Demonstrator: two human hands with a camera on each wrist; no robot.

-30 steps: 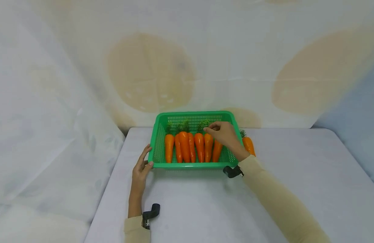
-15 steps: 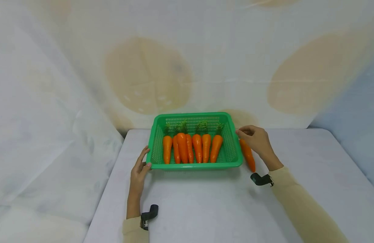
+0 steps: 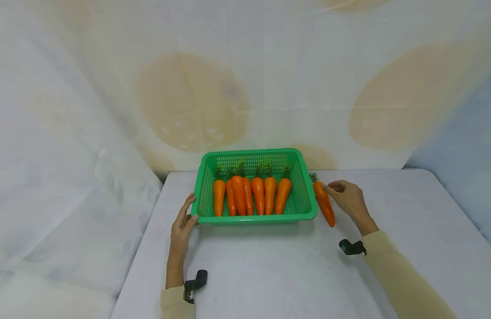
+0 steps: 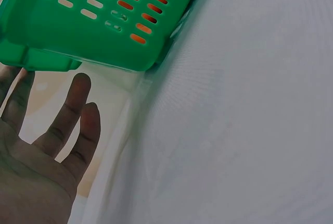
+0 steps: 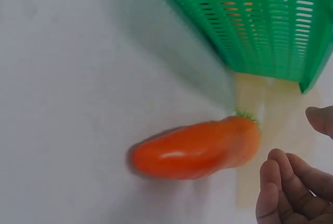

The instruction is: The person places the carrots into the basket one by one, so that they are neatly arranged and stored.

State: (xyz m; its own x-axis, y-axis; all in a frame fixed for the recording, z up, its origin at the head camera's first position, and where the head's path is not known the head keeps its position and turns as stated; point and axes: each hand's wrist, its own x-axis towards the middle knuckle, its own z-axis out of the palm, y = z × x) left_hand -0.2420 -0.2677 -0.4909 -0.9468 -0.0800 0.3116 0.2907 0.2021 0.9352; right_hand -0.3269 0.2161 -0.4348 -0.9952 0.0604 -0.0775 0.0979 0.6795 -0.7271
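A green plastic basket (image 3: pixel 253 219) stands on the table with several orange carrots (image 3: pixel 258 195) lying side by side in it, their leafy green tops toward the back. My left hand (image 3: pixel 181 232) touches the basket's front left corner and left rim; in the left wrist view its fingers (image 4: pixel 67 112) are mostly straight below the rim. One more carrot (image 3: pixel 325 206) lies on the table just right of the basket. Over its thick end is my right hand (image 3: pixel 349 200), with thumb and fingers apart in the right wrist view, near the carrot (image 5: pixel 197 148) but not gripping it.
A white cloth covers the table (image 3: pixel 261 270). Behind it hangs a pale curtain (image 3: pixel 289 88) with tan round shapes, and more cloth (image 3: pixel 62 177) drapes along the left side.
My right hand has moved from over the basket's right part, out to the right and down to the carrot on the table. A carrot at the right in the basket is now uncovered. My left hand stays put.
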